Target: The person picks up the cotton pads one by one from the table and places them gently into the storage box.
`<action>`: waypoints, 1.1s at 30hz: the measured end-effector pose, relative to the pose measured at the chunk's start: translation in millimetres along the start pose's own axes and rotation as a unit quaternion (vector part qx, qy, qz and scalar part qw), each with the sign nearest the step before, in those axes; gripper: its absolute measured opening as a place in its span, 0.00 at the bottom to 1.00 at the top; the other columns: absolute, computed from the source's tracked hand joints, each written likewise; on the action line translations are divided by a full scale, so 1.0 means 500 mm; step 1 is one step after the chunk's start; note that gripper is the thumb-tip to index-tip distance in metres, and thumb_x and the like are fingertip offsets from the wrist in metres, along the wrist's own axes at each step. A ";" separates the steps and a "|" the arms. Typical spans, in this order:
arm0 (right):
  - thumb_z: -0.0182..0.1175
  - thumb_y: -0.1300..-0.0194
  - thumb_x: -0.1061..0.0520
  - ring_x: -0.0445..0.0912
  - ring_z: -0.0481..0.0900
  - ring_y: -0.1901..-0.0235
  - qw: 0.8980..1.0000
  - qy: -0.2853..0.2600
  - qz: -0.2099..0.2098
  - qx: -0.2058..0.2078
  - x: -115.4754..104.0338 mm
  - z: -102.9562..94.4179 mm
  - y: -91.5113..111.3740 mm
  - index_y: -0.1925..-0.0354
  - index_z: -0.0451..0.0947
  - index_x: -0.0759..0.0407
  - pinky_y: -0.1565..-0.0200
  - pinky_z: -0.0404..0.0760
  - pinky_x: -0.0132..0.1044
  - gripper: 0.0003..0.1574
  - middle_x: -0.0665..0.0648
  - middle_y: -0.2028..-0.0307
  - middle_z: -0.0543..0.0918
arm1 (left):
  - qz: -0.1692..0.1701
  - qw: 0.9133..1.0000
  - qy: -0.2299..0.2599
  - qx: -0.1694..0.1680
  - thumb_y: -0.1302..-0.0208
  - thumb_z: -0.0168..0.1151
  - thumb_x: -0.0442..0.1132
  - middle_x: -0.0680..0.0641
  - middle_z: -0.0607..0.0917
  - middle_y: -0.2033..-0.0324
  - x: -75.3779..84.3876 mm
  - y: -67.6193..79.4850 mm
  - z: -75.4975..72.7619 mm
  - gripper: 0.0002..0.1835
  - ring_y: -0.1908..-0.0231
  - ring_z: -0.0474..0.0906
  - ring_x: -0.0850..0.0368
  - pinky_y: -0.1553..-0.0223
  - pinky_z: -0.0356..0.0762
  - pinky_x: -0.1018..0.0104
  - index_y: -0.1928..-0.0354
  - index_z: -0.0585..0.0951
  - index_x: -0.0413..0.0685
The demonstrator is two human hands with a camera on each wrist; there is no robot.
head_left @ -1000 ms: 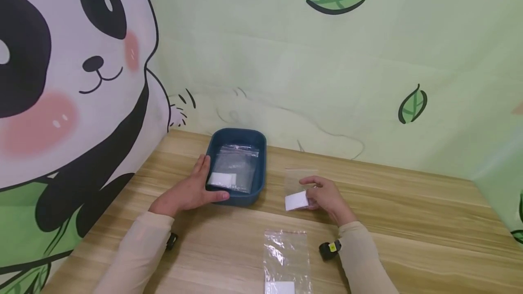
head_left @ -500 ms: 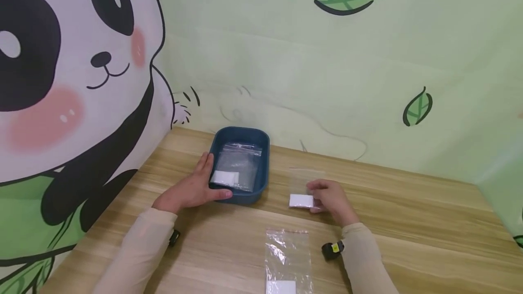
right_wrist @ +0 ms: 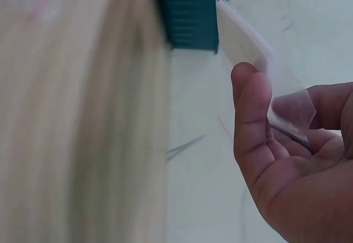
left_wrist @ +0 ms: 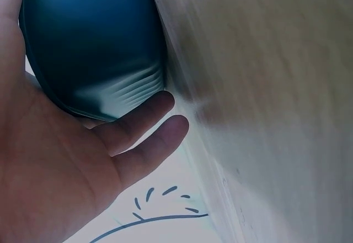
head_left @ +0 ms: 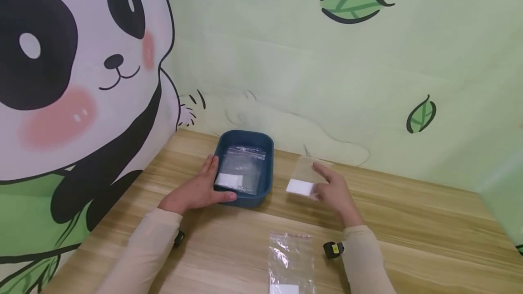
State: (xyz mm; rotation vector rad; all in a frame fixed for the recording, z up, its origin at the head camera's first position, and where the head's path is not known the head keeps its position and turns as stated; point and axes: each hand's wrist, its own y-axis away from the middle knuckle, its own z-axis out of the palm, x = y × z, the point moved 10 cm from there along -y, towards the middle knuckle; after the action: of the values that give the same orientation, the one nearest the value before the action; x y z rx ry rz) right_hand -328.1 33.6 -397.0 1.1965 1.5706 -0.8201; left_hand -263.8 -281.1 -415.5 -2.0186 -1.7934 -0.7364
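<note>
Apparently mid-pickup: left hand [head_left: 199, 190] straight-fingered, bracing bin [head_left: 251, 200]; right hand [head_left: 336, 193] pinching bag [head_left: 304, 174] right of bin. Likely needing steady pinch next.

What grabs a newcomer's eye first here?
The huge cartoon panda on the backdrop, filling the head view's left. Next, the dark blue bin on the wooden table, the left hand against its side. To its right, the right hand holds up a clear bag with a white insert.

Two hands [head_left: 196, 191] [head_left: 336, 195], one bin [head_left: 247, 201], two bags [head_left: 301, 186] [head_left: 291, 261] outside it, one table [head_left: 220, 253]
</note>
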 end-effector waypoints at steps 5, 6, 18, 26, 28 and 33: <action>0.50 0.36 0.75 0.46 0.80 0.71 0.999 -0.009 -0.024 -0.020 -0.051 0.021 0.000 0.22 0.56 0.61 0.64 0.83 0.35 0.45 0.61 0.24 0.59 | 0.002 1.000 -0.003 0.001 0.46 0.67 0.73 0.32 0.35 0.22 0.001 0.000 -0.001 0.72 0.29 0.57 0.30 0.33 0.60 0.41 0.21 0.36 0.35; 0.50 0.36 0.75 0.46 0.79 0.71 0.999 -0.011 -0.026 -0.024 -0.058 0.026 -0.001 0.22 0.55 0.61 0.64 0.83 0.35 0.46 0.61 0.24 0.58 | 0.003 1.000 -0.003 0.001 0.46 0.67 0.73 0.32 0.35 0.22 0.001 0.001 -0.001 0.72 0.29 0.56 0.30 0.33 0.60 0.41 0.21 0.36 0.35; 0.52 0.42 0.76 0.44 0.78 0.75 0.999 -0.012 -0.040 -0.027 -0.099 0.064 -0.025 0.19 0.47 0.54 0.64 0.84 0.37 0.56 0.63 0.21 0.49 | 0.004 1.000 -0.010 0.003 0.45 0.66 0.73 0.33 0.35 0.22 0.002 0.004 -0.001 0.70 0.31 0.61 0.30 0.34 0.63 0.43 0.21 0.37 0.34; 0.54 0.45 0.78 0.52 0.79 0.65 0.999 -0.008 -0.036 -0.022 -0.117 0.093 -0.046 0.19 0.47 0.52 0.66 0.82 0.35 0.60 0.57 0.20 0.45 | 0.001 1.000 -0.004 0.003 0.46 0.67 0.73 0.33 0.35 0.22 0.001 0.002 -0.002 0.71 0.32 0.62 0.30 0.34 0.64 0.43 0.21 0.37 0.35; 0.54 0.46 0.79 0.55 0.78 0.53 0.999 -0.012 -0.037 -0.023 -0.121 0.104 -0.053 0.19 0.47 0.53 0.67 0.82 0.34 0.61 0.57 0.20 0.45 | 0.000 1.000 -0.003 0.003 0.46 0.67 0.73 0.33 0.35 0.22 0.000 0.001 -0.001 0.71 0.31 0.61 0.31 0.34 0.63 0.43 0.21 0.36 0.35; 0.53 0.48 0.80 0.53 0.78 0.60 0.998 -0.029 -0.036 -0.034 -0.126 0.140 -0.065 0.19 0.48 0.54 0.69 0.82 0.34 0.61 0.58 0.20 0.45 | -0.001 1.000 -0.005 0.004 0.46 0.67 0.73 0.34 0.35 0.22 -0.002 0.001 0.000 0.71 0.30 0.60 0.32 0.33 0.62 0.44 0.21 0.37 0.36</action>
State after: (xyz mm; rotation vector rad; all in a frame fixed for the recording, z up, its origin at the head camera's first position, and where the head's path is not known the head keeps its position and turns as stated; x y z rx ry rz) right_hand -335.4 -58.8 -360.0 1.0632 1.5890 -0.8354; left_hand -263.3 -281.8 -416.1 -2.0195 -1.8018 -0.7191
